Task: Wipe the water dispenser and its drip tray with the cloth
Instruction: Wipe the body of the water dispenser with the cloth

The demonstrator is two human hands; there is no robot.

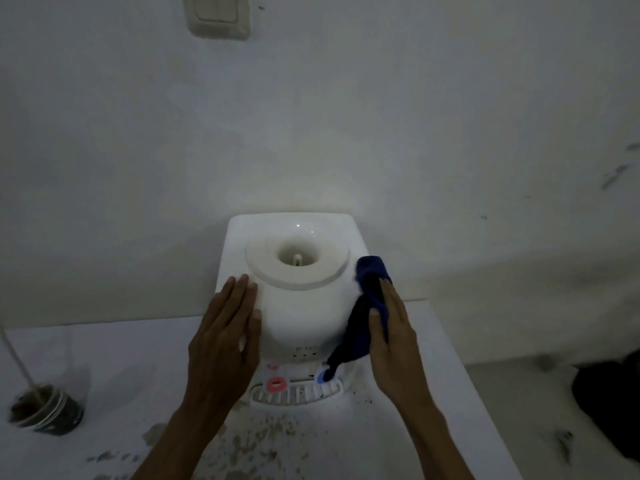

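At the dispenser's [298,299] three o'clock side, right hand [391,334] presses the cloth [363,317] flat-palmed to wipe; left hand [225,334], open and empty, steadies nine o'clock.

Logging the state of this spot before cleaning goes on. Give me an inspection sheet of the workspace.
Surface: white countertop, speckled with dark debris in front of the dispenser.
Job's things: white water dispenser, no bottle on top; drip tray at its base; dark blue cloth pressed to its right side.
Clutter: dark cup with a stick in it, at the left.
Grippers: left hand flat on the dispenser's left side, fingers extended; right hand holds the cloth against it.
Cables: nothing seen.
Surroundings: scuffed white wall; wall switch at top; dark object at right, unclear.
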